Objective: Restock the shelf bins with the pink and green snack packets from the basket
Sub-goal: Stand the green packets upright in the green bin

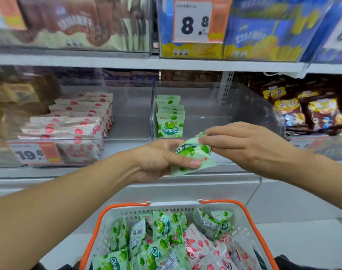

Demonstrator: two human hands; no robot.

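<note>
Before shelf bins (195, 106), green packet (193, 154) pinched between both hands.

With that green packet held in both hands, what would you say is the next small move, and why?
Probably carry the green packet, held by the left hand and right hand, forward into the right bin, behind its short row of green packets; that bin has much bare floor.

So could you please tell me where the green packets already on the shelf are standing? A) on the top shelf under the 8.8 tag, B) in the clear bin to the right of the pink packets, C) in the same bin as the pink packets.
B: the shelved green packets stand in the clear bin right of the pink packets.
</note>
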